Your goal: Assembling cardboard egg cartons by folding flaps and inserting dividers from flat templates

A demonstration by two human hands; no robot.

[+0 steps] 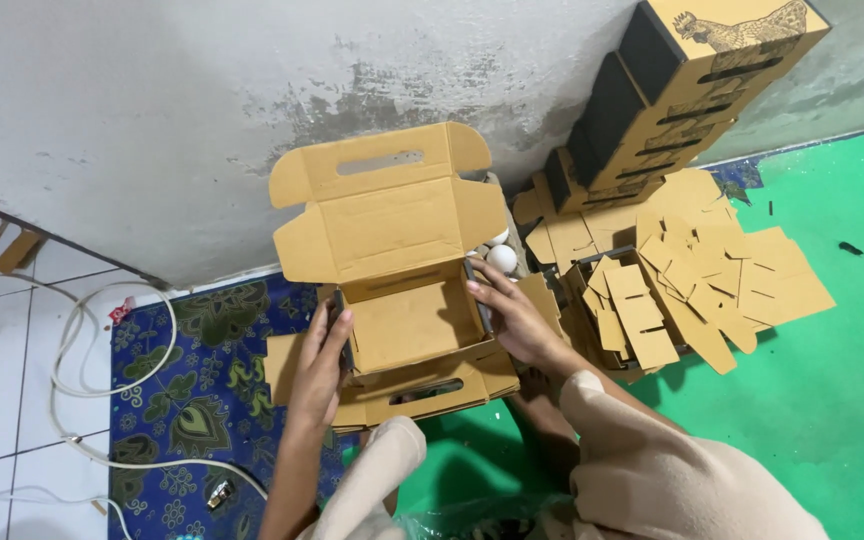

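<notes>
An open brown cardboard box (407, 320) with a handle-slot lid flipped up rests on the floor in front of me. My left hand (320, 362) grips the box's left wall, fingers curled over the edge. Holding the right wall is my right hand (514, 318), with fingertips on the rim. The box's inside looks empty. White eggs (500, 257) lie just behind the box's right corner, partly hidden by it.
A heap of flat slotted cardboard inserts (687, 280) lies to the right on a green mat (832, 400). Folded printed boxes (672, 90) lean stacked against the grey wall. A patterned blue mat (202, 400) and white cables (82, 350) lie at left on white tiles.
</notes>
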